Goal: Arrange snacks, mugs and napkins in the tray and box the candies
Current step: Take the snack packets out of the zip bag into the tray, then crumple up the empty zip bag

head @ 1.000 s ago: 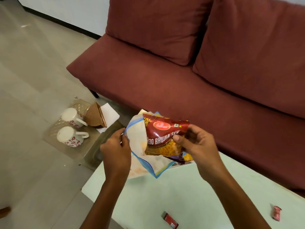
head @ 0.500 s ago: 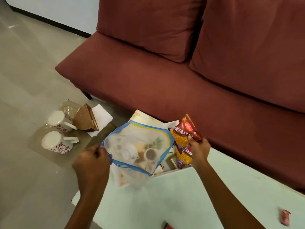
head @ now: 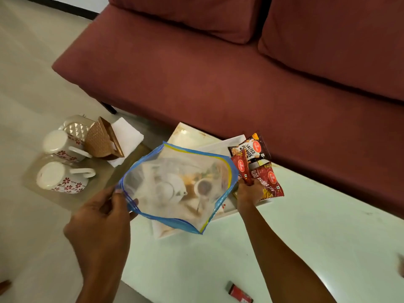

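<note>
My left hand pinches the rim of a clear zip bag with a blue and yellow edge, held open above the printed tray. My right hand grips a red snack packet at the tray's right end. Beside it lie a red aloo bhujia sev packet and a salted peanuts packet. Two white mugs with red flowers lie on their sides on a low glass table at the left. A copper napkin holder and white napkins sit next to them.
The tray lies at the far left corner of a pale green table. A red wrapped candy lies near the table's front edge. A maroon sofa runs along the far side. Beige floor tiles lie to the left.
My right hand has carried the red snack packet out of the bag and down to the right end of the tray. My left hand has swung the zip bag open over the tray.
</note>
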